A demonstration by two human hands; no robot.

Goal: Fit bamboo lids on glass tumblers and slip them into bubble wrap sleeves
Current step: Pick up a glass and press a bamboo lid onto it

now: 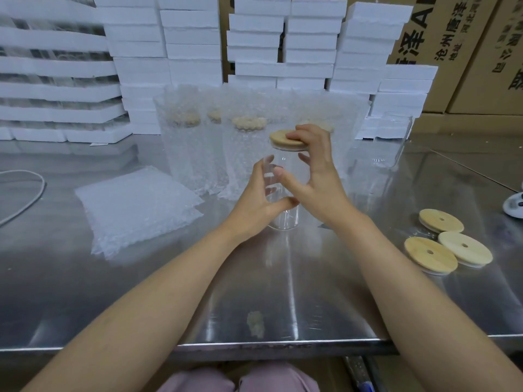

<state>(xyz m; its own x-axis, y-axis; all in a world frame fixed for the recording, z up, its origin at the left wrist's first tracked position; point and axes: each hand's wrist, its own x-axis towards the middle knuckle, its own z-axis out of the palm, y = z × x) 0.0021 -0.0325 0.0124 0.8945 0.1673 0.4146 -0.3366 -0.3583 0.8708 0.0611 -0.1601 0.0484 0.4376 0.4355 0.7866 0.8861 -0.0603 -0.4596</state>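
Observation:
A clear glass tumbler (284, 219) stands upright on the steel table (254, 292) in the middle. My left hand (259, 202) grips its side, fingers curled round the glass. A round bamboo lid (284, 141) sits on the tumbler's rim, slightly tilted. My right hand (314, 171) holds this lid from the right, fingers lying over its top and thumb beneath. Three loose bamboo lids (441, 220) lie at the right on the table. A flat stack of bubble wrap sleeves (135, 205) lies to the left.
Several lidded tumblers in bubble wrap sleeves (249, 154) stand behind my hands. An empty tumbler (393, 140) stands at the back right. White foam boxes (192, 52) and cardboard cartons (458, 46) are stacked along the back. A cable (25, 199) curves at the left.

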